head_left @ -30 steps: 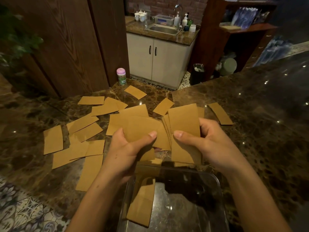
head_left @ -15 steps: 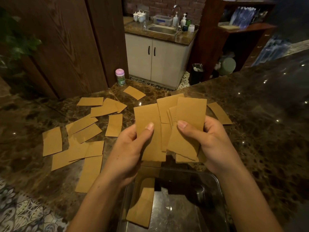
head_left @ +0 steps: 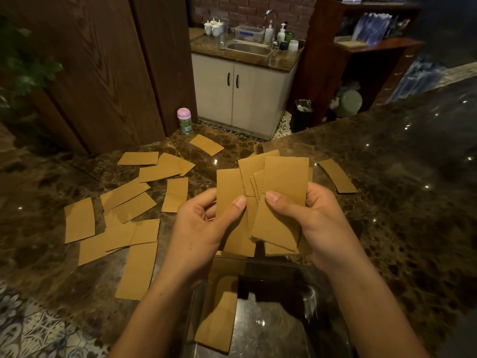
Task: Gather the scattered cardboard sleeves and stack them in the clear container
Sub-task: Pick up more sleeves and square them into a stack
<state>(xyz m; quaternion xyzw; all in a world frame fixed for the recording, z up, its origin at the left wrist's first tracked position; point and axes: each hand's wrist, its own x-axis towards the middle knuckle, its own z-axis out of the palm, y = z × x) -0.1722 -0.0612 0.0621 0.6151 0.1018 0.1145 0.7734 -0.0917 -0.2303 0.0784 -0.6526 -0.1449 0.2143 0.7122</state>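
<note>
I hold a fanned bunch of brown cardboard sleeves [head_left: 285,177] upright above the clear container [head_left: 313,293]. My left hand [head_left: 198,226] pinches the left sleeves of the bunch with the thumb on top. My right hand [head_left: 313,223] grips the right ones. One sleeve [head_left: 219,321] leans inside the container against its left wall. Several loose sleeves [head_left: 129,202] lie scattered flat on the dark marble counter [head_left: 400,202] to the left. A single sleeve [head_left: 336,175] lies just right of the bunch, and another [head_left: 206,144] lies farther back.
A small jar with a pink lid [head_left: 184,120] stands at the counter's far edge. Beyond the counter are a white sink cabinet [head_left: 240,91], a dark bin [head_left: 302,115] and wooden shelves [head_left: 374,45]. Patterned floor tiles [head_left: 33,326] show at lower left.
The bunch of sleeves has been turned from lying spread and flat to standing upright and drawn closer together between both hands. One sleeve now lies uncovered on the counter at centre left.
</note>
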